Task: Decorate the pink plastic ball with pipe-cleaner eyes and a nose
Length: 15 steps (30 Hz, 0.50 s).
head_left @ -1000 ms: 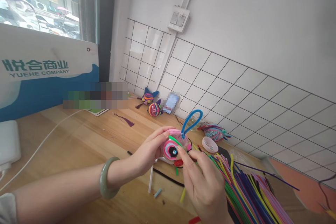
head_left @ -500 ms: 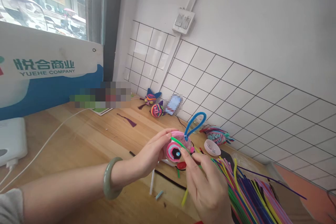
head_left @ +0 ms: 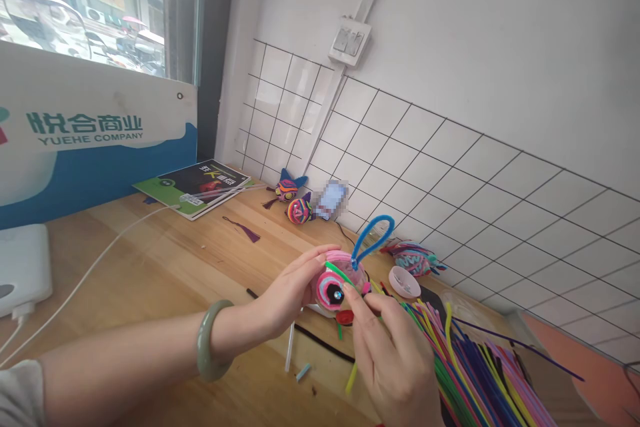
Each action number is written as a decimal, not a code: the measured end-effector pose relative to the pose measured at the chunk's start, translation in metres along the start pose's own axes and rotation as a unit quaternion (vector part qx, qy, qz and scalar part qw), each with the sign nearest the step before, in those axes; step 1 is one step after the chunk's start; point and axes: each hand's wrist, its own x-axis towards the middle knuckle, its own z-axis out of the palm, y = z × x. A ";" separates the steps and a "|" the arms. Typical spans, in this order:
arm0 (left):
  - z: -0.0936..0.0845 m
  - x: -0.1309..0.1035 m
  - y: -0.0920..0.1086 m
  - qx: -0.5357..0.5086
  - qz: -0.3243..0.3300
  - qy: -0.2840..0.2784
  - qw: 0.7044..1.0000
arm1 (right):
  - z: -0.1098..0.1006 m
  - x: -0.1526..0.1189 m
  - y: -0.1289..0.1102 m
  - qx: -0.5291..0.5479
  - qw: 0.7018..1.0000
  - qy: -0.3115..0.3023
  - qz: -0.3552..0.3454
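Observation:
Fingers of my left hand (head_left: 293, 290) wrap round the back of a pink pipe-cleaner fish ornament (head_left: 356, 268). A round eye of pink, pale and black rings with a shiny gem faces me, and a red mouth sits below it. From its top rises a blue pipe-cleaner loop (head_left: 383, 230). My right hand (head_left: 395, 347) pinches a green pipe cleaner (head_left: 336, 271) against the ornament, along the upper edge of the eye. That strip's far end reaches the left fingertips. Part of the ornament's body is hidden behind both hands.
Many coloured pipe cleaners (head_left: 480, 367) lie at the right. Behind stand a small pink bowl (head_left: 404, 281), a finished striped ornament (head_left: 413, 257), two more ornaments (head_left: 299, 209) and a phone (head_left: 331, 200). Further left are a tassel (head_left: 243, 228), a book (head_left: 200, 180) and a white cable (head_left: 107, 247).
Both hands keep nearly the same pose on the ornament. My right fingertips have shifted very slightly along the green pipe cleaner, and the ornament's front has turned a touch.

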 end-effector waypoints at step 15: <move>-0.002 -0.001 -0.001 0.018 0.004 -0.007 1.000 | 0.000 0.004 -0.003 -0.013 1.000 0.008 0.001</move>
